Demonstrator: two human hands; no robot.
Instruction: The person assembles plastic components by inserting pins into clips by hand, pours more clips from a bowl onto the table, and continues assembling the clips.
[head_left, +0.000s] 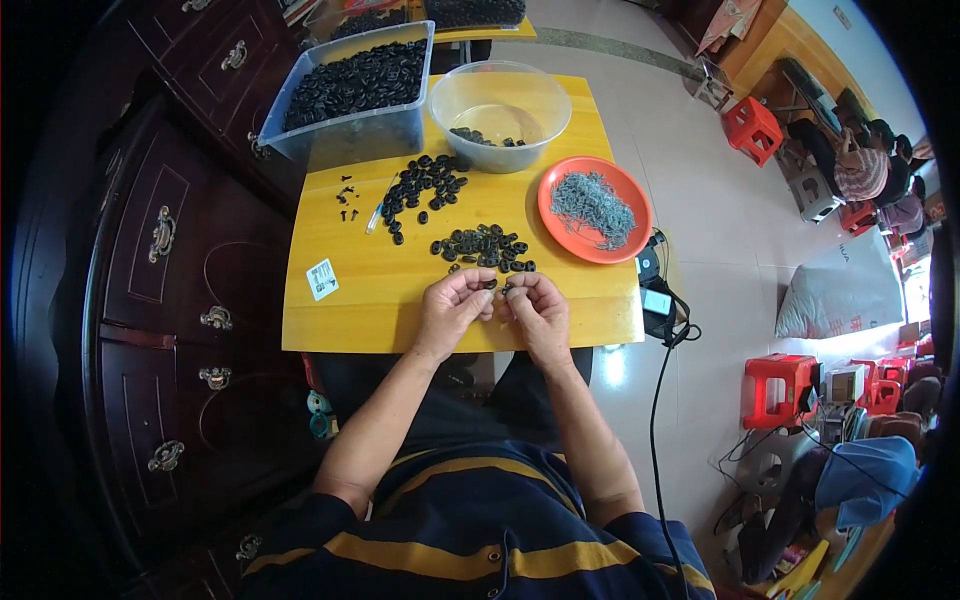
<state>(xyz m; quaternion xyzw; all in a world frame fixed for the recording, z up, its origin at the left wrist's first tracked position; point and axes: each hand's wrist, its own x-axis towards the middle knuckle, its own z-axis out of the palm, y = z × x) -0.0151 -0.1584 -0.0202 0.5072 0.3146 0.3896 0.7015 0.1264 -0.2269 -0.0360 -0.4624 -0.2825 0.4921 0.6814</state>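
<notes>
My left hand (455,308) pinches a small black oval part (490,284) between thumb and fingertips, above the near part of the yellow table. Close beside it, my right hand (541,315) is pinched round a small dark piece (507,289) that is mostly hidden by the fingers. Just beyond both hands lies a loose pile of black oval parts (482,243). A second scatter of black oval parts (425,185) spreads farther back. To the right, an orange-red plate (552,222) holds a heap of thin silvery metal pins (594,207).
On the table (390,315) stand a bin (350,140) full of black parts and a clear bowl (548,100). A white label (322,279), a pen (376,217) and tiny black pieces (346,198) lie left. A dark cabinet (190,260) flanks the table; people sit far right.
</notes>
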